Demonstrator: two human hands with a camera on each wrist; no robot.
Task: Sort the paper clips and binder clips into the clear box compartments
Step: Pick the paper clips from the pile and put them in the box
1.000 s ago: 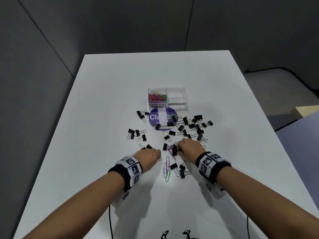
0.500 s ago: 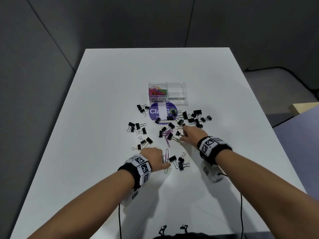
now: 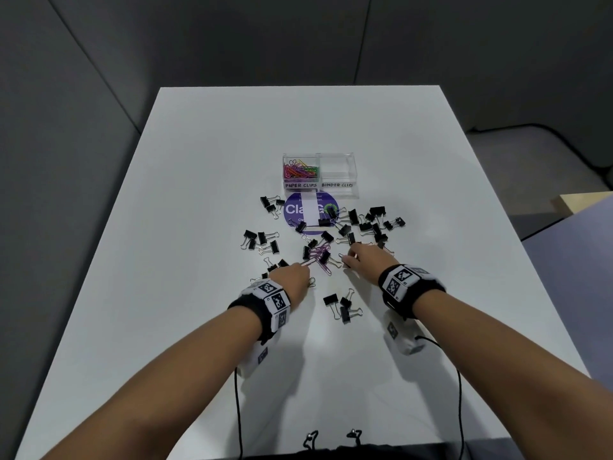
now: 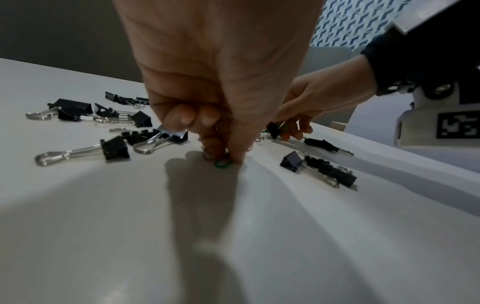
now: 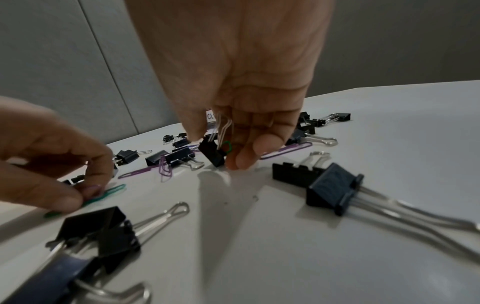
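White desk (image 3: 431,161), grey walls behind. Clear box (image 3: 338,161) at centre: paper clips in its left compartment, binder-clip side looks empty. L hand (image 4: 207,82) fingers pinch a green paper clip (image 5: 103,195) flat on the desk, light, thin & slippery, so prob. best slid then nipped at one end. R hand (image 5: 233,82) fingers grip a black binder clip (image 5: 211,153), stiff & springy, by its wire handles.
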